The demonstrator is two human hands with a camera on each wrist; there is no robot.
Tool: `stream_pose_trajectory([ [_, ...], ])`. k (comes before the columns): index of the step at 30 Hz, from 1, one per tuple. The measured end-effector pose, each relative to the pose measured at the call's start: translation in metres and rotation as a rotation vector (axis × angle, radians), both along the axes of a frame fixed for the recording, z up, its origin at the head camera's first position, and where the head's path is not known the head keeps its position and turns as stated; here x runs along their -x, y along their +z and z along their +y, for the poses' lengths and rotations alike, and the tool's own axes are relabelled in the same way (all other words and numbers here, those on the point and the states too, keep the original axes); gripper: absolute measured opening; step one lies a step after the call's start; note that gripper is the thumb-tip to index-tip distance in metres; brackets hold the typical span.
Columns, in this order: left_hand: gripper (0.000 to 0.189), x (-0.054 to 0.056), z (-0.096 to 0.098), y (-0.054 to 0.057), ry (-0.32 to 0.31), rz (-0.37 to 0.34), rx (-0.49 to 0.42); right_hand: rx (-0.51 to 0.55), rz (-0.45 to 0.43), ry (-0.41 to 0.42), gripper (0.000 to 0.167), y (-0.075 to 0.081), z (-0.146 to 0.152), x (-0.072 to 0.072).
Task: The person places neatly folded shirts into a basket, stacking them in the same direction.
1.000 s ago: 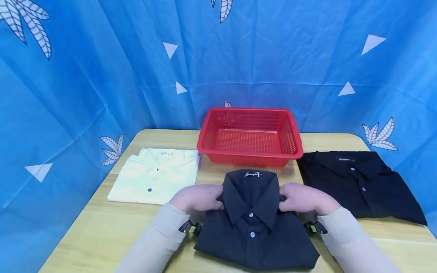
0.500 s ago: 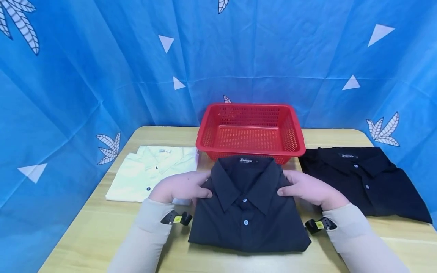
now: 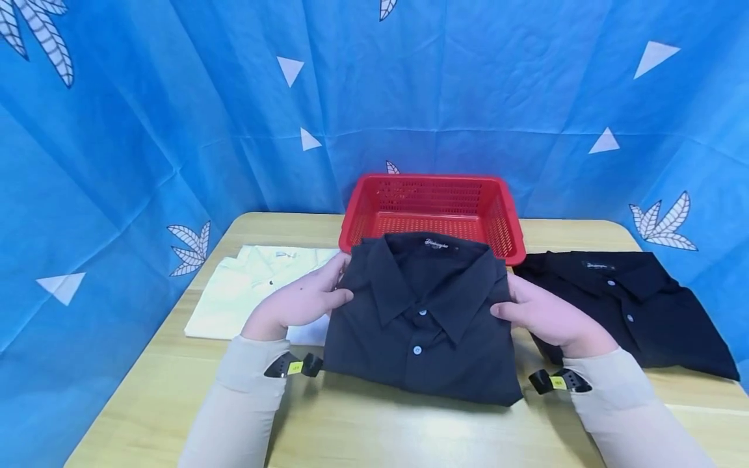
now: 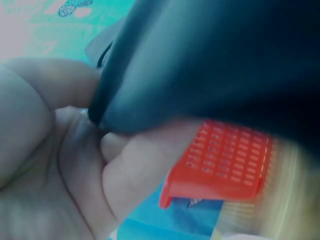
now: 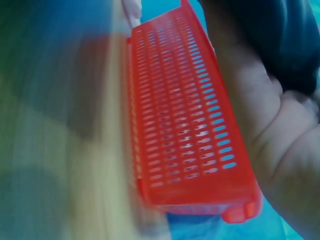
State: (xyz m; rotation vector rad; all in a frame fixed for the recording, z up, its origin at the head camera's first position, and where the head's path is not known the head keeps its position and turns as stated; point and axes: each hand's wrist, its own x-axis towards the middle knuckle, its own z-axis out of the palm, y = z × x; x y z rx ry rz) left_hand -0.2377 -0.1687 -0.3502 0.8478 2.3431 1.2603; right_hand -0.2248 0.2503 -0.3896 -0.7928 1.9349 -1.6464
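A folded black shirt (image 3: 421,325), collar up and buttons facing me, is held in the air between both hands in the head view. My left hand (image 3: 304,302) grips its left side, thumb on top and fingers beneath. The right hand (image 3: 552,315) pinches the opposite side the same way. The shirt's far edge overlaps the front rim of a red plastic basket (image 3: 433,183). In the left wrist view the dark cloth (image 4: 200,65) lies between thumb and fingers. Through the right wrist view the basket's slotted wall (image 5: 180,110) shows below the right hand.
A folded white shirt (image 3: 234,292) lies on the wooden table (image 3: 152,377) at the left, partly behind my left hand. Another folded black shirt (image 3: 643,318) rests at the right, near my right forearm. A blue curtain (image 3: 439,78) hangs behind the table.
Both hands have lifted the middle black shirt off the table and carried it forward toward the basket. Its front edge has risen, and it now covers the basket's front rim in the head view.
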Motion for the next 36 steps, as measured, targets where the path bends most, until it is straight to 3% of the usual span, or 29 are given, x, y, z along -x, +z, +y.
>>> stream_pose_trajectory([
  [3,0.046,-0.001,0.002,-0.002,0.053,0.023,-0.075,0.081,-0.015,-0.041,0.057,0.004,0.001,-0.003],
  [7,0.042,-0.002,0.005,0.004,0.182,0.015,-0.131,0.184,0.005,-0.036,0.059,0.015,0.002,-0.004],
  [13,0.046,0.005,0.016,0.025,0.306,0.025,-0.156,0.163,0.069,-0.155,0.054,0.044,0.001,0.002],
  [19,0.051,0.031,0.025,0.04,0.385,0.034,-0.135,0.087,0.046,-0.327,0.054,0.074,-0.004,0.021],
  [25,0.05,0.06,0.03,0.053,0.446,0.126,-0.068,0.004,0.033,-0.396,0.057,0.095,-0.011,0.054],
  [30,0.051,0.079,0.038,0.054,0.448,0.118,-0.027,-0.057,0.025,-0.431,0.063,0.1,-0.009,0.074],
  [36,0.049,0.098,0.048,0.049,0.472,0.113,-0.042,-0.066,0.004,-0.473,0.066,0.102,-0.01,0.093],
])
